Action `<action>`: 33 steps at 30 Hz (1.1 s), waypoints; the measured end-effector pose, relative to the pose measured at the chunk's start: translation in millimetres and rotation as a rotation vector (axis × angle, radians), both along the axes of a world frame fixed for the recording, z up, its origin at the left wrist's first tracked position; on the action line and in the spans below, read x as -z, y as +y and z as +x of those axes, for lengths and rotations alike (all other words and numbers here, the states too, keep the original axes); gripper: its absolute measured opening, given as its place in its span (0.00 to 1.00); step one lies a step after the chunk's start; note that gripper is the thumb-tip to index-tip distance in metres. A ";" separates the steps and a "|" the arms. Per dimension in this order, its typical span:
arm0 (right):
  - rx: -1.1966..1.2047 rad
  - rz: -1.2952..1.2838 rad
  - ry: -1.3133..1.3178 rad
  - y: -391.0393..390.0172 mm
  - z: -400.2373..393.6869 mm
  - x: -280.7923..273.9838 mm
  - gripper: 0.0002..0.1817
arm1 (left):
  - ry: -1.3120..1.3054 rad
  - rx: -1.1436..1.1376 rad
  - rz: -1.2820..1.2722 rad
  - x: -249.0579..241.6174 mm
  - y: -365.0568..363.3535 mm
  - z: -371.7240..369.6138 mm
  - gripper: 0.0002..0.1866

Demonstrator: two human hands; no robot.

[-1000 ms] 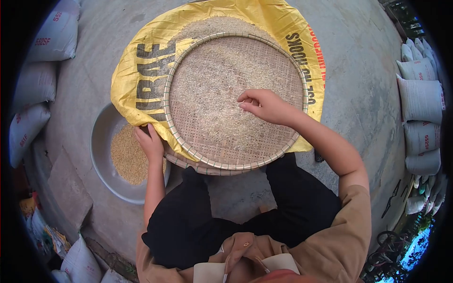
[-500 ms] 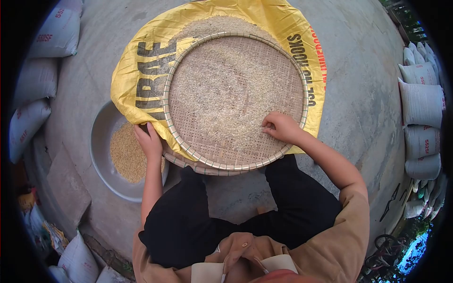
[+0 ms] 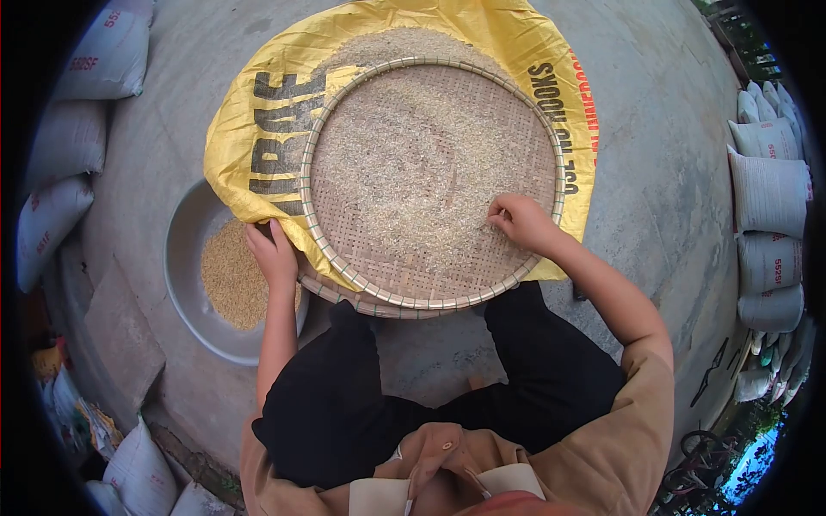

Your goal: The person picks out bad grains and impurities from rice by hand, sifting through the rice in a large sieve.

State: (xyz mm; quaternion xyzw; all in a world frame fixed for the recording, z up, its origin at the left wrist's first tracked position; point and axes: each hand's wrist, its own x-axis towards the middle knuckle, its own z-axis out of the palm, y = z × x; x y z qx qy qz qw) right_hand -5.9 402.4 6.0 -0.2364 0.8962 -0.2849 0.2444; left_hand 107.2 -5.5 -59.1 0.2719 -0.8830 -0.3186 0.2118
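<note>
A round woven bamboo tray [image 3: 413,285] with a bound rim lies in front of my knees, its weave thinly covered with pale grain [image 3: 430,172]. Under it is a yellow printed sack [image 3: 231,159], and a second woven rim [image 3: 370,310] shows below the near edge. My right hand [image 3: 523,224] is low over the tray's right side, fingertips pinched together; whatever is between them is too small to make out. At the left, my left hand [image 3: 275,255] grips the folded edge of the yellow sack, its fingertips partly hidden, beside the second rim.
A grey metal basin [image 3: 176,288] holding golden grain [image 3: 231,284] stands left of the tray, close to my left forearm. More grain [image 3: 404,43] lies on the sack behind the tray. Stacked white sacks [image 3: 768,193] line the right; others [image 3: 107,56] stand at left.
My right hand has shifted slightly right and up over the tray, its fingers still pinched. The left hand keeps its place at the sack's edge.
</note>
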 end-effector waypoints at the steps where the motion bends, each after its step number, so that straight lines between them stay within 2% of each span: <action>1: 0.075 0.041 -0.100 -1.2 -2.0 -4.6 0.07 | 0.000 -0.002 -0.001 0.0 0.0 -0.3 0.29; 4: 0.162 -0.055 -0.111 0.0 -3.7 -0.1 0.09 | -0.002 -0.008 -0.020 0.6 -0.1 -0.2 0.29; 8: 0.159 -0.016 -0.081 -6.7 -11.0 -3.7 0.12 | 0.007 -0.011 0.008 -1.2 0.8 -0.8 0.29; 10: 0.094 0.012 0.055 -23.1 -21.4 -3.7 0.12 | -0.006 -0.003 -0.008 -2.0 1.0 -0.3 0.28; 12: 0.169 -0.085 -0.353 -67.7 -36.7 -31.8 0.15 | -0.008 -0.002 0.004 -3.8 2.3 0.3 0.28; 14: -0.077 -0.605 -0.719 -110.7 -43.7 -53.2 0.19 | -0.008 0.006 0.011 -5.4 4.0 -1.6 0.28; 16: -0.219 -0.766 -0.924 -138.5 -37.3 -108.5 0.24 | -0.001 -0.002 -0.020 -5.0 4.1 -1.6 0.28; 17: -0.221 -0.777 -0.925 -140.1 -40.6 -106.6 0.24 | -0.003 -0.001 -0.031 -4.0 3.7 -1.4 0.28; 19: -0.344 -0.651 -0.587 -140.7 -50.9 -98.4 0.27 | 0.016 0.006 -0.050 -1.2 2.0 -0.5 0.28; 21: -0.162 -0.501 -0.547 -121.0 -53.5 -75.3 0.25 | 0.009 0.005 -0.054 0.2 -0.9 -1.1 0.29; 23: -0.124 -0.282 -0.503 -95.8 -49.3 -49.1 0.19 | 0.002 -0.010 -0.041 0.7 0.7 0.0 0.29; 25: -0.146 -0.244 -0.383 -70.8 -33.5 -18.5 0.12 | -0.053 0.006 0.053 -7.2 2.8 -0.2 0.30; 26: -0.158 -0.239 -0.384 -65.2 -26.7 -15.6 0.12 | -0.052 -0.007 0.056 -4.9 2.5 -0.5 0.30; 28: -0.255 -0.072 -0.276 -58.3 -12.2 -10.0 0.10 | -0.033 0.000 0.001 -0.8 -0.1 0.1 0.30; 29: -0.264 -0.075 -0.278 -56.4 -6.7 -1.7 0.10 | -0.026 -0.001 -0.002 -0.7 0.0 0.3 0.30; 31: -0.340 -0.108 -0.077 -57.6 2.3 9.0 0.11 | -0.022 -0.003 -0.002 -1.1 0.7 0.5 0.29; 33: -0.342 -0.055 -0.078 -60.5 7.8 7.3 0.11 | -0.008 0.009 0.006 -2.4 1.4 -0.3 0.29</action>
